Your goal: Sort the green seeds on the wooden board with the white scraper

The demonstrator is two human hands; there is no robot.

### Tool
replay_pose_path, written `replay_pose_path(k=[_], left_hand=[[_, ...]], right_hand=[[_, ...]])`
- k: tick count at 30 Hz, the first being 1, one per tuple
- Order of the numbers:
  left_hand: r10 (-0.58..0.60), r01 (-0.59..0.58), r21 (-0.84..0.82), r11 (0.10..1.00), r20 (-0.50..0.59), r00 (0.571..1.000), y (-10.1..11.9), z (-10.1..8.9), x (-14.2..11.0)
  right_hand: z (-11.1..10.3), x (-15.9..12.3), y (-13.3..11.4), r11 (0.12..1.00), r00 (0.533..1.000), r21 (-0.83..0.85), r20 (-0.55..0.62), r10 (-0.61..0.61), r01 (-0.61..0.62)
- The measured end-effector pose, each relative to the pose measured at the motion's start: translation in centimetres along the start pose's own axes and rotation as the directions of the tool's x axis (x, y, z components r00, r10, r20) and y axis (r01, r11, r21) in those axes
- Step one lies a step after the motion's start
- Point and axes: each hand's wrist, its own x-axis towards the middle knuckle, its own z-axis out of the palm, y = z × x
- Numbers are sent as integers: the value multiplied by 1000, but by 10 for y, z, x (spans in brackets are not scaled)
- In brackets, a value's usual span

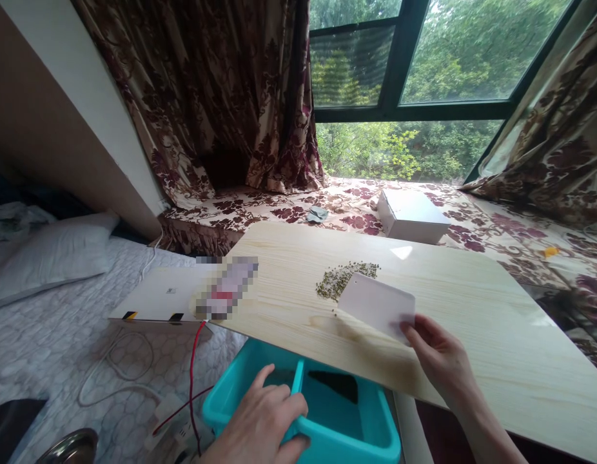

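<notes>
My right hand (pixel 436 351) grips the right end of a thin white plastic scraper card (pixel 378 304), which is tilted over the wooden tabletop (pixel 279 283). Just beyond the card's left edge lies a spread pile of small greenish beans or seeds (pixel 344 276), with a few loose ones nearer me. Below the table's front edge, my left hand (pixel 274 419) rests on a turquoise divided bin (pixel 391 428), its fingers curled around the near rim by the divider. A dark patch of contents (pixel 334 385) shows in the bin's right compartment. What lies in the left compartment is partly hidden by my hand.
A white box (pixel 414 216) sits on the floral window seat behind the table, near a small crumpled packet (pixel 317 214). At left, another white box (pixel 153 293) lies on the quilted bed (pixel 100 277). A red cable (pixel 193 367) and a power strip (pixel 170 419) are beside the bin.
</notes>
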Motion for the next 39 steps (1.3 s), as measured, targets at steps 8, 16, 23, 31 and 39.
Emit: replay_pose_path(k=[8,16,23,31,39], left_hand=[[22,-23,-11,1000,-33,999,-2,1,0],[4,-4,-2,1000,-1,1000,-1,-1,-2],[-19,20,-17,1000,24,1000,-4,-3,-4],[-49,50,-21,999,27,998,-3,-11,-9],[-62,62,-31,998,18,998,-4,-11,-10]], right_hand=[[-1,-1,-3,999,999,33,34,9,-10],[-1,-3,-2,998,999,44,-11,35,-34],[-1,-5,6,1000,999,23,42,20,-21],[1,-4,8,1000,998,-4,58,24,-24],[-1,-8,4,1000,991,8,136,-8,7]])
